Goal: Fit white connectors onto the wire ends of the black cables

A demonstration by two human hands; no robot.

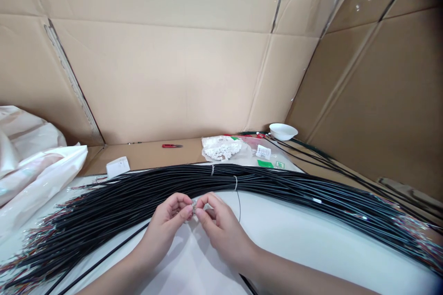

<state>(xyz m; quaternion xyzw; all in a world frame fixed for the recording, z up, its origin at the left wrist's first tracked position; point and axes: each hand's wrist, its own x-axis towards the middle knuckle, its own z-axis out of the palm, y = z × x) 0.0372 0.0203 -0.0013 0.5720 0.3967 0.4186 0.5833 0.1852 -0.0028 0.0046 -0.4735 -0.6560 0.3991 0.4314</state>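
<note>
My left hand (172,215) and my right hand (218,221) meet at the near side of a thick bundle of black cables (166,184). Thumb and fingers of both are pinched on a small whitish piece (194,207), too small and covered for me to name. A single black cable (116,250) runs from the lower left up to my left wrist, where it passes out of sight. Below my right forearm a short stretch of black cable (248,284) shows. Colored wire ends fan out of the bundle at both sides.
Behind the bundle lie a clear bag of small white parts (221,148), red-handled snips (172,146), a white paper slip (118,166) and a white bowl (283,131). White plastic sheeting (41,170) is heaped at left. Cardboard walls (173,78) enclose the back and right.
</note>
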